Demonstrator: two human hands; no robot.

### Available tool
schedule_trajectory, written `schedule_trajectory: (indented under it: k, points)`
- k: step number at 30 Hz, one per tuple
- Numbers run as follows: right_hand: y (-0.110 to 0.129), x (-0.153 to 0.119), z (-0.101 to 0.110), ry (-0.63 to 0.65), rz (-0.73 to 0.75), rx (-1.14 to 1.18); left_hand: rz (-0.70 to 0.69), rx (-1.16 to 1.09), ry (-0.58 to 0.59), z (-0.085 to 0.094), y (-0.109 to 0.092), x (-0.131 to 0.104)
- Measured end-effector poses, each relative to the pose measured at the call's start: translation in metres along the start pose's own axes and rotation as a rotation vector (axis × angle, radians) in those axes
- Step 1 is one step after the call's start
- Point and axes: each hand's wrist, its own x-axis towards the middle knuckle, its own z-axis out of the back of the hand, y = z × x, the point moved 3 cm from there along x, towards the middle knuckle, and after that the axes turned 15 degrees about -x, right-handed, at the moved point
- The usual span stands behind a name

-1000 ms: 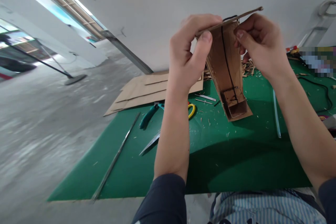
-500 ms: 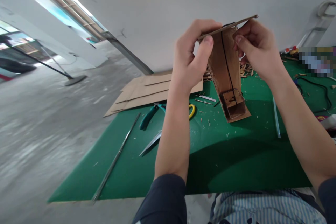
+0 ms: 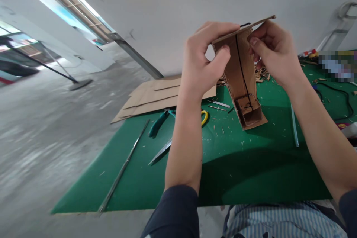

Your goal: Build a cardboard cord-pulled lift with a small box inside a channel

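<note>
A tall cardboard model (image 3: 237, 63) stands tilted on the green tabletop, with a small open cardboard box (image 3: 251, 113) at its foot. Down its face runs a black cord (image 3: 242, 67). A flat cardboard strip (image 3: 260, 22) lies across its top. My left hand (image 3: 208, 55) grips the model's upper left edge, fingers over the top and thumb on the face. At the upper right, my right hand (image 3: 269, 46) is closed in a pinch by the model's edge, under the strip; whatever is between the fingertips is hidden.
Cardboard sheets (image 3: 150, 98) lie at the back left. Green-handled pliers (image 3: 158, 123), scissors (image 3: 160, 152) partly behind my left forearm, and thin metal rods (image 3: 124, 167) are on the left. A clear stick (image 3: 294, 126) and a black cable (image 3: 341, 91) lie right; cardboard scraps (image 3: 262, 74) are behind.
My left thumb has slid slightly right and down on the cardboard face. The model and strip have shifted a little to the right. My right hand stays nearly still.
</note>
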Motion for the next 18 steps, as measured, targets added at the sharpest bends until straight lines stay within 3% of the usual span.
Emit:
schedule_trajectory:
  k: [3,18]
  points:
    - [0.0,0.0,0.0,-0.006,0.01,0.028,-0.069,-0.018,0.048,0.0,-0.001,0.001]
    - [-0.003,0.002,0.0,0.024,0.03,0.006,0.028,0.043,0.005,-0.004,-0.012,-0.001]
